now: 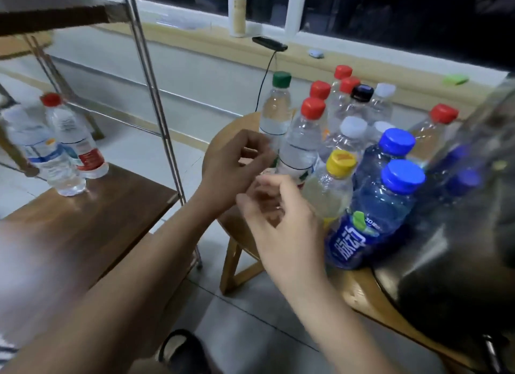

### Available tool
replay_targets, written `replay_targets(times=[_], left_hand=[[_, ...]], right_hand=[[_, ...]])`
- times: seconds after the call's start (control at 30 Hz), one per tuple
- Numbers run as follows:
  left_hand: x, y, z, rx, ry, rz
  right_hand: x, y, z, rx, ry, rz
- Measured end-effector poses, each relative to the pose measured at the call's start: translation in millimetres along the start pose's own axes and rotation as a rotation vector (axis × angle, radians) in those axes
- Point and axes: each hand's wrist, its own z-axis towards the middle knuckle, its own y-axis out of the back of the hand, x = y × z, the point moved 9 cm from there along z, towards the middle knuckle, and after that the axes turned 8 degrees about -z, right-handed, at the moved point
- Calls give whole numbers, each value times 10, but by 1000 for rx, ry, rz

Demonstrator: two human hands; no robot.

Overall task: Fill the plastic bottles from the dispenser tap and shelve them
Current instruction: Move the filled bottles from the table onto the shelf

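Observation:
Several capped plastic bottles crowd a round wooden table: a green-capped one, a red-capped one, a yellow-capped one and two blue ones. My left hand hovers with curled fingers just left of the red-capped bottle and grips nothing I can see. My right hand is blurred, with loosely bent fingers, in front of the yellow-capped bottle and seems empty. Two filled bottles stand on the wooden shelf board at left. The dark dispenser fills the right edge; its tap is hidden.
A metal shelf post rises between the shelf board and the table. On the window sill behind are a white bottle, a black device with a cable, and a green item. A slippered foot is on the tiled floor.

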Motion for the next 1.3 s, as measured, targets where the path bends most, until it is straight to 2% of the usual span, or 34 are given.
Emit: replay_targets(times=[0.17, 0.3, 0.57, 0.7, 0.83, 1.3], left_hand=[[-2, -289, 245, 120, -98, -43], [11, -397, 269, 243, -21, -33], [193, -476, 171, 317, 51, -9], [245, -541, 73, 239, 15, 7], [149, -377, -25, 147, -26, 59], [74, 885, -969, -135, 128, 130]], right_hand=[[-450, -107, -256, 70, -142, 42], [-624, 51, -484, 44, -229, 3], [-712, 498, -887, -345, -219, -164], [-627, 470, -990, -447, -189, -241], [-603, 354, -1003, -463, -237, -242], [-694, 73, -618, -547, -315, -233]])
